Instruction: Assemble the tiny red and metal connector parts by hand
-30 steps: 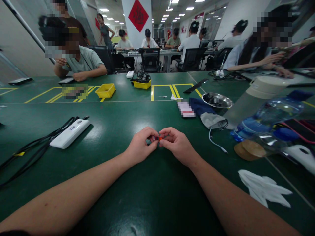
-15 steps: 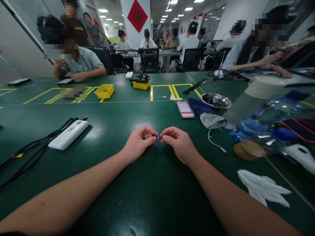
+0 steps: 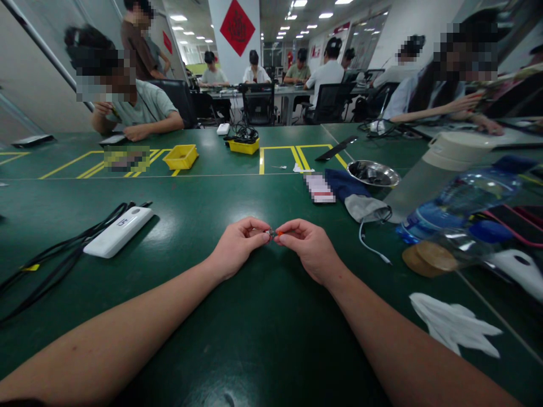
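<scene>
Ceiling lts, wht pillar, blk chairs behind grn table.

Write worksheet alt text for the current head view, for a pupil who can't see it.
A person's left hand pinches a small metallic piece near a small orange piece in the right hand, over a green table. A white device lies at left, a white cloth at right; people sit beyond.

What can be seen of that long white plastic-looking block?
The long white plastic-looking block has rounded corners, a smooth top with dark markings and a grey patch near its far end. It lies flat on the glossy green table, slanting away to the right. Black cables pass along its left side; whether any plugs in is unclear. The bare left hand is apart from it.
</scene>
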`<state>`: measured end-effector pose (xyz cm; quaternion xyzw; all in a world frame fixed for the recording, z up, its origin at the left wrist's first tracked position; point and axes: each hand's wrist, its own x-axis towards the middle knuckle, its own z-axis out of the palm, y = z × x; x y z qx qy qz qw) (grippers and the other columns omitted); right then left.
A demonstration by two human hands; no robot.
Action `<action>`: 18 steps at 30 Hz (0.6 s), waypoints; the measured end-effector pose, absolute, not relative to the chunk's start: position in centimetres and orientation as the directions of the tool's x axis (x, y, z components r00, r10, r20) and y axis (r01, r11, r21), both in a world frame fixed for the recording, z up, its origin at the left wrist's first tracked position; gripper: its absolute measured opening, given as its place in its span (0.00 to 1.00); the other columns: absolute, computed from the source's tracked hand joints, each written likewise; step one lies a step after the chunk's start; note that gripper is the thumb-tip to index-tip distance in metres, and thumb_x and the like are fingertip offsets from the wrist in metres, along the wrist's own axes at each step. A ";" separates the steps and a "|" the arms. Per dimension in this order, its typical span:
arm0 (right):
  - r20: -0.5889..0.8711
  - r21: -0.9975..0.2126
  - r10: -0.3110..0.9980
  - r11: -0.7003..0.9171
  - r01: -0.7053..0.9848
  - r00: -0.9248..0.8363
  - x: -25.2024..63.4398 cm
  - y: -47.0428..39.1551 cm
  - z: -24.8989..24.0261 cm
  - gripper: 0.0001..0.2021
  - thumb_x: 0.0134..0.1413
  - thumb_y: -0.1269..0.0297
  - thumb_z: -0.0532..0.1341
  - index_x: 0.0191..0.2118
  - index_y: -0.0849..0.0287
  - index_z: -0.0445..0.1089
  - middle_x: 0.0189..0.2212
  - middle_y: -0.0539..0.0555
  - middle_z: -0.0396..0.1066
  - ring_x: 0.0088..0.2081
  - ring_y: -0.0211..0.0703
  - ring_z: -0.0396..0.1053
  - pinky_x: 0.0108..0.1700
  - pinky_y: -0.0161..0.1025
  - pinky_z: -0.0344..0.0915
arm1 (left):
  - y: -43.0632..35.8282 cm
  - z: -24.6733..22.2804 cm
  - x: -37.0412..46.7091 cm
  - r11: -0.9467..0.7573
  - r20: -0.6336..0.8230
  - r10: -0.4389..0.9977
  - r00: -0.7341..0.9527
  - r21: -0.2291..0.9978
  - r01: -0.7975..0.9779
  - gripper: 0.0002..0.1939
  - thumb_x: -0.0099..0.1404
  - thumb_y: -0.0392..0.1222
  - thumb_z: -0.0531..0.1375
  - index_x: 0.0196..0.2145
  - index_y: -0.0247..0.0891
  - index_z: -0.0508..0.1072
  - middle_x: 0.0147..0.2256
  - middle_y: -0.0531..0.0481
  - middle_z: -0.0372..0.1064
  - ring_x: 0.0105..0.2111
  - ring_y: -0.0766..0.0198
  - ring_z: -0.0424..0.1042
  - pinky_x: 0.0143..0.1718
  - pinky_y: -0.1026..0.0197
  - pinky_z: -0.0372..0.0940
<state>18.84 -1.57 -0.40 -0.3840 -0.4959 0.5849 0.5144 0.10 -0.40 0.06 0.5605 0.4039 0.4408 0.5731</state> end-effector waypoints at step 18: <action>0.063 -0.967 0.976 0.008 -0.255 -0.208 18.9 -1.5 -0.6 0.08 0.48 0.67 0.69 0.36 0.59 0.74 0.32 0.52 0.77 0.33 0.40 0.75 0.40 0.41 0.70 | -0.5 0.7 0.4 -0.052 0.013 0.927 0.375 0.994 0.095 0.13 0.65 0.41 0.59 0.45 0.35 0.75 0.35 0.47 0.76 0.34 0.64 0.74 0.40 0.60 0.68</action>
